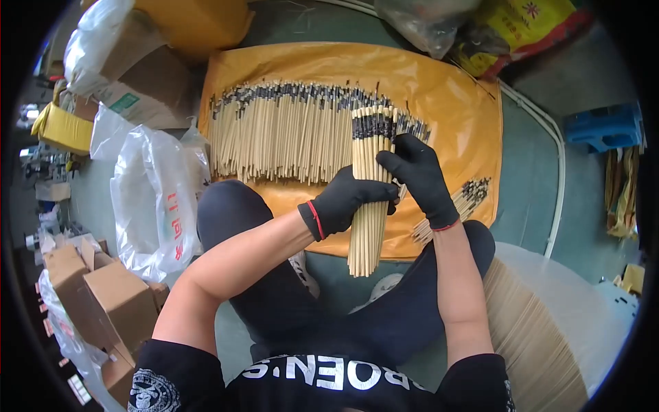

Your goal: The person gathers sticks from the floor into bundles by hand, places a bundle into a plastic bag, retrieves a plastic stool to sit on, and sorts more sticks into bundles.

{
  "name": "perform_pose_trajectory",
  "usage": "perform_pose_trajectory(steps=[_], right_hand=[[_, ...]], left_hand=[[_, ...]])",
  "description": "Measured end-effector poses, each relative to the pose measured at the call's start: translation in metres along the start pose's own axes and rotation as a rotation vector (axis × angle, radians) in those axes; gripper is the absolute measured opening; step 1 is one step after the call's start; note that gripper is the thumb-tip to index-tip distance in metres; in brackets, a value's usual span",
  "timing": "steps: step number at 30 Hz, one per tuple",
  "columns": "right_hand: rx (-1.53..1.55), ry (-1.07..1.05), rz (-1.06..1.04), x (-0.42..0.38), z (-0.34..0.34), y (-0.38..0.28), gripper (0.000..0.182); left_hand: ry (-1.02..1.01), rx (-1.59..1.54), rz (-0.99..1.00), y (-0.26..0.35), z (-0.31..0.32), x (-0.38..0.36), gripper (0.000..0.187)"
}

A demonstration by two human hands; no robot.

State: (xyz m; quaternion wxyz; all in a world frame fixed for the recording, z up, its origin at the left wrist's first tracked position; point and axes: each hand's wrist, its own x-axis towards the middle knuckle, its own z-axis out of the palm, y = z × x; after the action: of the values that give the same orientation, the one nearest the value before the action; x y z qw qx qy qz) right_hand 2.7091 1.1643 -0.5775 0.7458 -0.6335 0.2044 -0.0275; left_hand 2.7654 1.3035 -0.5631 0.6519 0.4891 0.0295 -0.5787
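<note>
An upright bundle of thin pale wooden sticks [367, 226], each with a black band near its upper end, stands in front of me. My left hand [343, 199], in a black glove, is wrapped around the middle of the bundle. Higher up, on the right side, my gloved right hand [420, 175] presses its curled fingers and thumb against the sticks just below the black bands. Behind the bundle, a wide row of similar sticks [274, 141] lies side by side, dark ends pointing away from me. A smaller loose pile of sticks [463, 202] rests near my right knee.
The rows lie on an orange plastic sheet [439, 82] on a green floor. A clear plastic bag [147, 199] and cardboard boxes [120, 299] are at left. At lower right is a large stack of sticks [532, 329] in plastic. A blue stool [604, 127] stands far right.
</note>
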Motion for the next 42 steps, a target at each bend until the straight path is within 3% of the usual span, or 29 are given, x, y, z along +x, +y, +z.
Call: perform_pose_trajectory(steps=[2,4,7,13,15,23,26,30,32,33,34,36,37,40,42], right_hand=[[-0.108,0.046,0.011,-0.007,-0.004,-0.002,0.019],[0.047,0.218,0.006,-0.019,-0.006,-0.021,0.016],[-0.001,0.296,-0.034,-0.022,-0.014,-0.021,0.013],[0.127,0.31,0.054,-0.009,0.009,-0.019,0.014],[-0.004,0.332,-0.127,0.001,0.01,-0.003,0.011],[-0.019,0.385,-0.156,0.007,0.014,-0.01,0.01],[0.21,0.468,-0.098,0.009,0.012,-0.007,0.014],[0.474,0.378,-0.118,0.003,0.006,-0.009,0.016],[0.299,0.449,-0.072,0.002,0.013,-0.02,0.014],[-0.013,0.496,-0.185,0.005,0.015,-0.015,0.013],[-0.014,0.494,-0.185,0.005,0.015,-0.012,0.013],[0.028,0.508,-0.183,0.005,0.015,-0.009,0.014],[0.235,0.527,-0.127,0.004,0.016,-0.01,0.014],[0.428,0.588,-0.047,-0.003,0.017,-0.012,0.015],[0.382,0.554,-0.083,-0.003,0.016,-0.01,0.014]], left_hand=[[0.045,-0.069,-0.011,-0.004,0.003,0.009,0.02],[-0.067,-0.015,0.021,-0.003,0.0,0.022,0.019],[-0.128,-0.025,0.001,0.01,0.01,0.024,0.023],[-0.068,-0.04,0.062,0.017,-0.009,0.014,0.019],[-0.014,-0.015,0.037,0.016,-0.013,0.012,0.019],[-0.007,0.045,0.066,0.016,-0.018,0.014,0.017],[-0.048,0.022,0.112,0.011,-0.021,0.017,0.017],[-0.09,0.018,0.042,0.015,-0.014,0.011,0.021],[-0.091,0.022,0.038,0.014,-0.013,0.011,0.023],[-0.132,0.056,0.05,0.013,-0.014,0.013,0.023],[-0.174,0.091,0.062,0.012,-0.014,0.013,0.022],[-0.188,0.054,0.067,0.014,-0.01,0.011,0.023],[-0.204,0.018,0.073,0.016,-0.007,0.01,0.023],[-0.184,-0.069,0.076,0.02,0.003,0.007,0.025],[-0.226,0.01,0.11,0.0,-0.017,0.026,0.025]])
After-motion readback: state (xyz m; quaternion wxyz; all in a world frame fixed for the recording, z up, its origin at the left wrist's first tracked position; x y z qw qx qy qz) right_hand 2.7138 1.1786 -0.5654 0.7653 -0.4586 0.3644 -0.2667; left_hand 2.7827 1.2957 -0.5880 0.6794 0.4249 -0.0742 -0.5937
